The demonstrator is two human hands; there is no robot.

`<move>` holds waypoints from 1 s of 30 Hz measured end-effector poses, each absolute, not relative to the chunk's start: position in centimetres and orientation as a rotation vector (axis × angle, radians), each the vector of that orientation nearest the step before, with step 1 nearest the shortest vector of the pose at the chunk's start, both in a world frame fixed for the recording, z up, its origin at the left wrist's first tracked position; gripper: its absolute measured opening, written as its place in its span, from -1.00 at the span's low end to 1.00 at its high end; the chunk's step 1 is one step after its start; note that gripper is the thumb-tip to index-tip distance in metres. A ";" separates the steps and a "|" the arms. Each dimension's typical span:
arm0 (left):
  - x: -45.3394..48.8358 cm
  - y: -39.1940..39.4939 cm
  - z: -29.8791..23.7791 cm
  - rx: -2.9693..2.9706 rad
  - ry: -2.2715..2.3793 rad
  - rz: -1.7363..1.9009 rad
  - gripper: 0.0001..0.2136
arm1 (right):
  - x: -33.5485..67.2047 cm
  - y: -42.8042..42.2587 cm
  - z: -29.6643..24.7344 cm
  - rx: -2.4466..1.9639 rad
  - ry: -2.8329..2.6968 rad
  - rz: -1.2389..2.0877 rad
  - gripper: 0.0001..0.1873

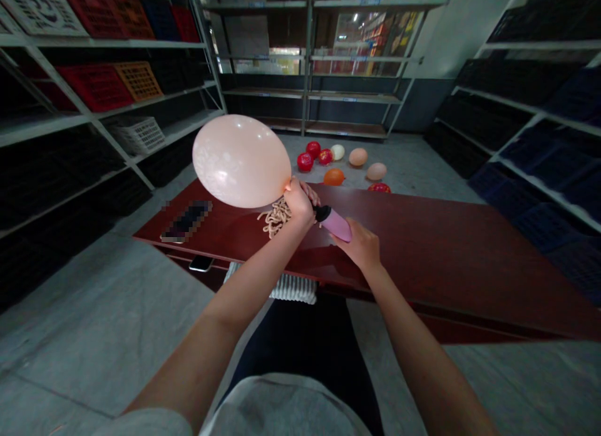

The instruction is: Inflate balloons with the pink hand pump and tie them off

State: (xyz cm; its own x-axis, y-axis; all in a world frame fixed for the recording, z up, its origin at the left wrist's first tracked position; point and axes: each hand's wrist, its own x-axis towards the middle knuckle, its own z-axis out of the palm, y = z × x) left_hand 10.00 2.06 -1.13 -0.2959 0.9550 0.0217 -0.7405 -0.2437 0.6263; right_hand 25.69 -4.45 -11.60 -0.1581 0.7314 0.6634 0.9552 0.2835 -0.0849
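Observation:
A large, pale peach balloon (241, 161) is swollen with air and leans to the left over the table. My left hand (299, 199) is closed around its neck. In my right hand (359, 245) is a pink balloon pump (336, 225) with a black end that points toward my left hand. Whether the pump's tip sits inside the balloon's neck is hidden behind my left fingers. Under my left wrist lies a heap of uninflated beige balloons (277, 218) on the dark red table (422, 236).
A blurred-out dark flat object (186, 221) lies on the table's left end, with a phone (201, 263) on a ledge below. Several inflated balloons, including an orange balloon (333, 176), rest on the floor beyond. Shelves with crates (96, 86) stand on both sides.

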 end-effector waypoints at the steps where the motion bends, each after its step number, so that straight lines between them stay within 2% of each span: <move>1: 9.3 1.9 -1.2 0.470 0.616 1.794 -0.55 | 25.6 -4.5 -11.6 -1.493 -1.983 -0.476 -0.46; 7: 4.5 1.0 -0.9 0.413 0.619 1.862 -0.61 | 25.6 -4.9 -11.2 -1.444 -2.122 -0.487 -0.46; 16: -2.5 -2.7 3.4 0.424 0.556 1.905 -0.61 | 25.7 -8.5 -7.5 -1.375 -2.231 -0.426 -0.44; 23: -1.0 -6.0 4.8 0.438 0.486 1.967 -0.57 | 24.0 -10.9 -4.3 -1.439 -2.214 -0.408 -0.49; 30: 2.9 -8.2 4.8 0.420 0.438 1.923 -0.53 | 20.9 -11.9 -1.4 -1.382 -2.252 -0.426 -0.43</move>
State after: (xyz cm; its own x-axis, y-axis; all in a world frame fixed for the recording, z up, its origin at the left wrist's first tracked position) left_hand 2.88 -8.24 4.79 -0.3689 0.9253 0.0885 -0.7958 -0.3636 0.4842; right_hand 20.94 -11.87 -1.45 -0.3885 0.7514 0.5333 0.8944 0.4468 0.0221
